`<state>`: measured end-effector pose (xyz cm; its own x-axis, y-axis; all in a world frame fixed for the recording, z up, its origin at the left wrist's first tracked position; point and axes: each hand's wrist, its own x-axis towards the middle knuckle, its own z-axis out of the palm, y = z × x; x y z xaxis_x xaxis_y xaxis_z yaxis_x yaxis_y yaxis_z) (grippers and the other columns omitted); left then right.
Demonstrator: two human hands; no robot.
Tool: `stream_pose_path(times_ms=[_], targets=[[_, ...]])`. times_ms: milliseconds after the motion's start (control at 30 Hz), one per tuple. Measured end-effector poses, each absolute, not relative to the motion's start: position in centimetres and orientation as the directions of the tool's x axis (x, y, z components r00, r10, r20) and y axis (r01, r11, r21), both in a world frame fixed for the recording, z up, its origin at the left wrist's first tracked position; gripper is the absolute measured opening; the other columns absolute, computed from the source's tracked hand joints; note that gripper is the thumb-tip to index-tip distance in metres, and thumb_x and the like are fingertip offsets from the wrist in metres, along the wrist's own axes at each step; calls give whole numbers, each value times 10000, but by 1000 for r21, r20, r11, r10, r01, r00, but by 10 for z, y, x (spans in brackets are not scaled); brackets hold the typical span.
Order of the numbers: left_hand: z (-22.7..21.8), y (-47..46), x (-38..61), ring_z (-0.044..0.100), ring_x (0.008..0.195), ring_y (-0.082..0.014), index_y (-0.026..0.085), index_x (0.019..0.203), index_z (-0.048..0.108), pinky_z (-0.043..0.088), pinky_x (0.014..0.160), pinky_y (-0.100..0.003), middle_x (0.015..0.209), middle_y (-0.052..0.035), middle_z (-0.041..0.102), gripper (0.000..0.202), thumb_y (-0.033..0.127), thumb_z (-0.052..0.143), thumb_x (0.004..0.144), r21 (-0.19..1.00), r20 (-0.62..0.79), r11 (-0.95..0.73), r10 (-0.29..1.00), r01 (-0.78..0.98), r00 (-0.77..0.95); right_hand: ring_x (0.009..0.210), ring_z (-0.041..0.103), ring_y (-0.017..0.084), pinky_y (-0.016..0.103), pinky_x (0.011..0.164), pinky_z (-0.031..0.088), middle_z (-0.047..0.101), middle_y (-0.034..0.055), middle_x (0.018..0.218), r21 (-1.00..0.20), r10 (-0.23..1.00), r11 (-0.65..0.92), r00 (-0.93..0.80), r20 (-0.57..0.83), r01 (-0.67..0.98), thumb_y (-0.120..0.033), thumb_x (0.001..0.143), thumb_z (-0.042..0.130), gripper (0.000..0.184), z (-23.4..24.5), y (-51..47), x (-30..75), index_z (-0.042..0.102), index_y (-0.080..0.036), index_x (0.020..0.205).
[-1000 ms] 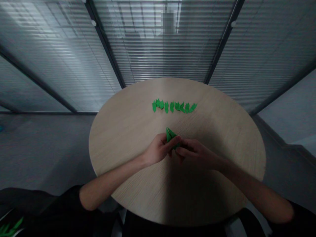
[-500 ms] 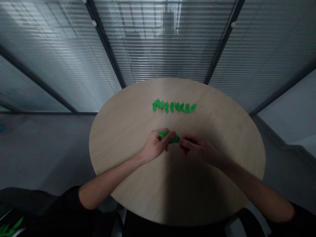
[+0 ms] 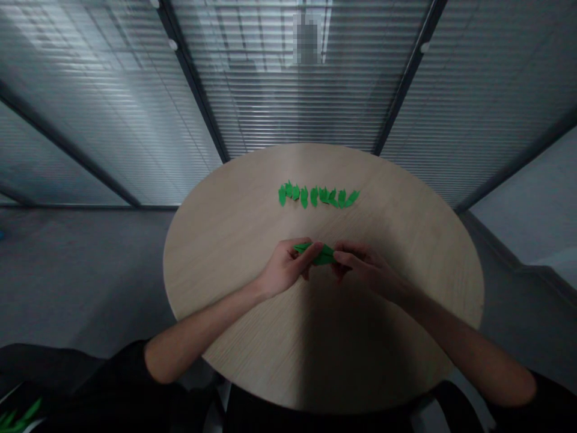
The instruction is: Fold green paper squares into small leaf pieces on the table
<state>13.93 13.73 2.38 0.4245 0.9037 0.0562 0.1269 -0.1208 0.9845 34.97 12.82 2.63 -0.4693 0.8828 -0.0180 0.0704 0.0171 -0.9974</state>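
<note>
Between my two hands, above the middle of the round table, is a folded piece of green paper [image 3: 323, 257]. My left hand [image 3: 288, 266] is closed on its left part, the thumb lying across the top. At the paper's right end, my right hand [image 3: 360, 264] pinches it between thumb and fingers. Parts of the paper are covered by the fingers. Farther back on the table lies a row of several small green folded paper pieces [image 3: 314, 197], some touching or overlapping, shaped like leaves.
The round wooden table [image 3: 216, 240] has its far edge close to glass panels with blinds [image 3: 297, 114]. Something green and leaf-like [image 3: 27, 414] shows at the lower left corner, beside my dark sleeve. Grey floor [image 3: 112, 270] surrounds the table.
The paper has shifted slightly to the right and more of its right part shows. My right hand's thumb has moved a little right along with it. The row of pieces is unchanged.
</note>
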Motion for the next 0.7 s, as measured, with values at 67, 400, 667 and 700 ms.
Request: stream_pose_path(times_ms=[67,400,667,700], targets=[[22,136,140,500,459,-89,159,713,574,351,430,-194,529,22,535,532,631,568,959,986,49,-114,893,120,446,647,601,132,262,597,517,620,10,727,-997,875,30,-484,-7,68,-586,937,637,423,25,127,347,643,-174,839],[24,136,139,487,458,-88,162,708,575,337,441,-197,534,25,521,519,625,586,942,977,61,-138,913,164,404,525,504,93,218,478,420,536,-36,606,-995,886,69,-464,26,76,-566,955,630,429,26,122,341,589,-186,758],[27,141,135,441,433,-74,184,660,512,310,425,-187,509,43,490,547,657,614,915,979,96,-156,917,127,387,464,434,78,217,429,332,483,-53,548,-988,909,57,-417,-9,143,-558,937,625,432,28,124,346,560,-194,712],[28,142,135,437,432,-72,185,660,509,304,422,-186,511,46,487,544,654,616,914,978,95,-160,913,133,397,458,426,78,219,423,318,476,-55,543,-987,911,48,-413,-21,156,-558,932,627,432,28,125,346,561,-194,709]])
